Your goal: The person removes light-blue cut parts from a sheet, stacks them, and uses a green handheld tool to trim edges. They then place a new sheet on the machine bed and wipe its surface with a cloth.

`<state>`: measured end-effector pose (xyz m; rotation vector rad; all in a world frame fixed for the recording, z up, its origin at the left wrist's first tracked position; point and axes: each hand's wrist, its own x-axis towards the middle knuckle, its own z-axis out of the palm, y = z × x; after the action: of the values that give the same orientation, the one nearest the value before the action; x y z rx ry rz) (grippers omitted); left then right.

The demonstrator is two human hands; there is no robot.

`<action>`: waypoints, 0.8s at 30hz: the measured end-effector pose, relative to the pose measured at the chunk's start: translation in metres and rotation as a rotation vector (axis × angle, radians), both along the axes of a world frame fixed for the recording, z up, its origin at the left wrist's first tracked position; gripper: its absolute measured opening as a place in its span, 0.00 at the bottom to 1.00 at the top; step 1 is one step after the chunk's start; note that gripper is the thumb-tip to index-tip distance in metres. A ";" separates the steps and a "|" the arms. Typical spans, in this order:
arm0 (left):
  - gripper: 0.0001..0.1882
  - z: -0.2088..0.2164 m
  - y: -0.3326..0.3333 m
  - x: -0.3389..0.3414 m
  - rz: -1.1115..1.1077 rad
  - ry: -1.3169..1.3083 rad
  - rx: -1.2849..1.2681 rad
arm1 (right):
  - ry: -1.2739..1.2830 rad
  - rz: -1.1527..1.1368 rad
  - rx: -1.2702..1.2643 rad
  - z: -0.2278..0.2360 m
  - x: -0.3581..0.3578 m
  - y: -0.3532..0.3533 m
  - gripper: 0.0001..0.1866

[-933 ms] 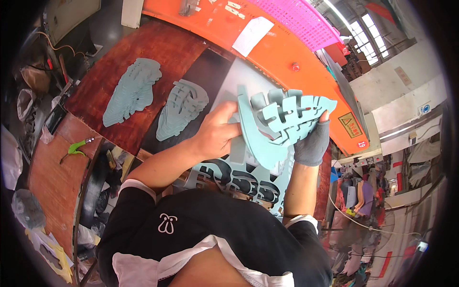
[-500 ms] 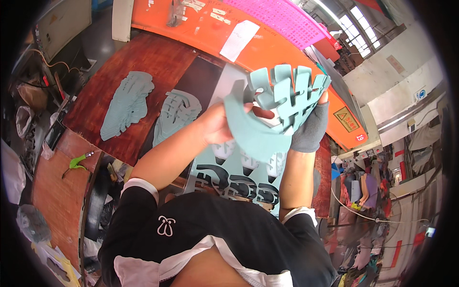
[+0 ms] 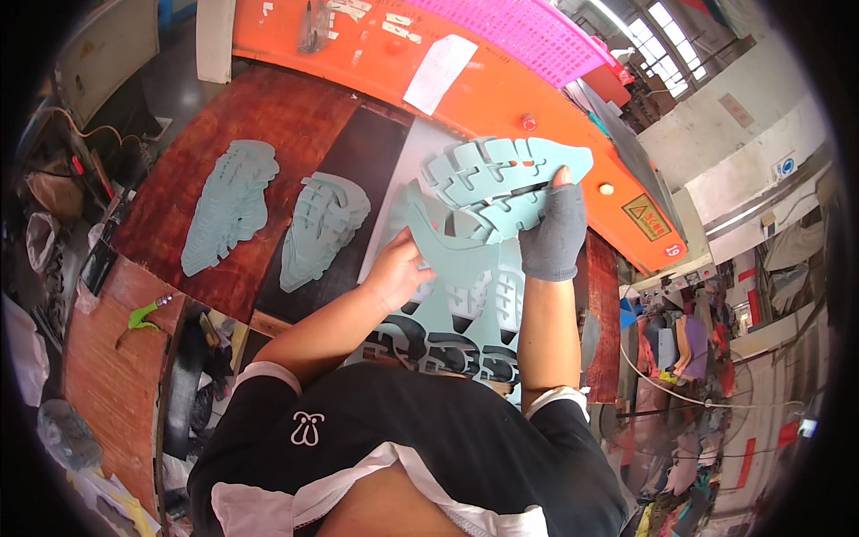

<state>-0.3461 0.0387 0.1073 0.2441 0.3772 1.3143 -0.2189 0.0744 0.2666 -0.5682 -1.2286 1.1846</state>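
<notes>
A bundle of pale blue-green cut-out shoe upper pieces [image 3: 492, 174], curved and slotted, is held up in front of me. My right hand [image 3: 555, 231], in a grey fingerless glove, grips its right end with the thumb on top. At the lower left edge of the bundle, my bare left hand [image 3: 398, 271] closes on the curved band; some fingertips are hidden. Two stacks of similar pieces lie to the left: a long stack [image 3: 231, 206] on the reddish-brown board and a smaller stack [image 3: 324, 231] on the dark strip.
Beneath my hands lies a blue-green sheet with cut shapes and black curved parts [image 3: 452, 351]. An orange machine beam [image 3: 501, 94] crosses behind, with a pink basket [image 3: 528, 40] above it. A green-handled tool [image 3: 143, 315] rests on the side table at left.
The bundle has tipped over flatter, showing its slotted faces. My left hand has moved down and left along the band, while my right hand shifted slightly left, its thumb now on top.
</notes>
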 end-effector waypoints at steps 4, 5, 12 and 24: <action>0.21 -0.018 0.015 -0.013 -0.300 -0.352 0.157 | -0.061 -0.057 -0.030 -0.022 0.001 0.008 0.18; 0.22 -0.021 0.017 -0.017 -0.289 -0.429 0.223 | -0.094 -0.074 -0.028 -0.028 0.002 0.011 0.18; 0.25 -0.035 0.012 -0.026 -0.137 -0.265 0.144 | -0.066 -0.047 -0.269 -0.083 0.006 0.033 0.16; 0.18 -0.095 -0.020 -0.116 0.841 0.793 -0.086 | -0.440 -0.133 0.099 -0.088 -0.078 0.117 0.14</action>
<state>-0.4623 0.0184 0.0122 0.5736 1.3067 1.9840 -0.2966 0.1915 0.1787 -0.8519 -1.5842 0.9063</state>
